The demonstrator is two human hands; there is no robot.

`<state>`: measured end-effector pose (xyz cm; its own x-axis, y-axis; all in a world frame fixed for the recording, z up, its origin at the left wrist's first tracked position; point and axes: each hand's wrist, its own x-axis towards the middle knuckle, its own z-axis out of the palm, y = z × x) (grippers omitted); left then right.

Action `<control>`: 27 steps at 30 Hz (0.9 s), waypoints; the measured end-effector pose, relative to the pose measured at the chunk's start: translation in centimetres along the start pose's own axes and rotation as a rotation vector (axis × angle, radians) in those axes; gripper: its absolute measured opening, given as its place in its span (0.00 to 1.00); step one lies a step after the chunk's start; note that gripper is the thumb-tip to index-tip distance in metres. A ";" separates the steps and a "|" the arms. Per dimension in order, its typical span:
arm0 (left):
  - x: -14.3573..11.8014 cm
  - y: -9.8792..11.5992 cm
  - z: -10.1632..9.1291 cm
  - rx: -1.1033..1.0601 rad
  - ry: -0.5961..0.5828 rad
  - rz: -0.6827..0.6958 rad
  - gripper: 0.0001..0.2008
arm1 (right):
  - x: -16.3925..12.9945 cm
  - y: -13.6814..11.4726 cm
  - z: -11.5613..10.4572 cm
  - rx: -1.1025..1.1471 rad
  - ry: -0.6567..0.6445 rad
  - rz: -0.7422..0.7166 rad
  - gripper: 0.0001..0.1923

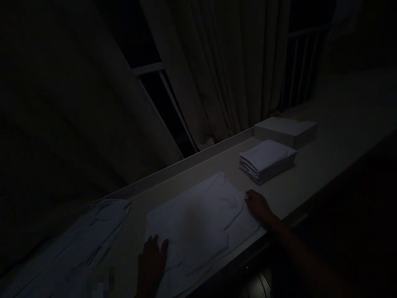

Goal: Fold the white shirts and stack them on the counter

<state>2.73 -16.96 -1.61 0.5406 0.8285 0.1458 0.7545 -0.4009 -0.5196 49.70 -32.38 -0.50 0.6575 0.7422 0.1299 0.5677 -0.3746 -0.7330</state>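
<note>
Pretty dark scene, so details are limited. Far left on the long pale table (pixel 304 174) there's a loose white garment (pixel 83 240) lying flat and a bit rumpled, running toward the near left corner. Just right of it, with a strip of bare table between, is the white cloth (pixel 198 223) both hands are on, spread flat near the front edge of the table. The left hand (pixel 151 263) lies palm down on the cloth's near left corner, fingers loose and spread, pressing rather than gripping anything. The right hand (pixel 257 205) is at the cloth's right edge, fingers curled in toward the fabric; looks like it's pinching the edge, but it's too dim to tell for sure. Further right and farther back there's a neat stack of folded white cloths (pixel 266 159), apart from the spread cloth. Right behind that stack, almost touching it, sits a flat white box (pixel 285 130) near the far edge of the table. Along the back hang pale curtains (pixel 223 70) with a dark window frame (pixel 161 82) showing to their left.
</note>
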 end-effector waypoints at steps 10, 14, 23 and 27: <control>0.5 0.2 -0.3 -0.035 -0.100 -0.025 0.24 | -0.3 0.4 0.6 -0.206 0.003 -0.126 0.19; 0.5 0.2 0.0 -0.016 -0.115 0.032 0.25 | -0.2 0.3 0.5 -0.208 0.011 -0.127 0.16; 1.7 1.5 -3.5 -0.142 -0.029 -0.086 0.23 | -0.5 -0.9 0.7 -0.259 0.050 -0.131 0.12; 5.0 7.0 -8.9 -0.433 0.199 -0.043 0.26 | -0.5 -1.3 0.8 -0.197 0.098 -0.207 0.11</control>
<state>14.03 -19.12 3.02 0.5345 0.7740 0.3394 0.8405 -0.5289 -0.1175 48.27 -31.83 -0.18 0.5569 0.7606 0.3336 0.7734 -0.3285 -0.5422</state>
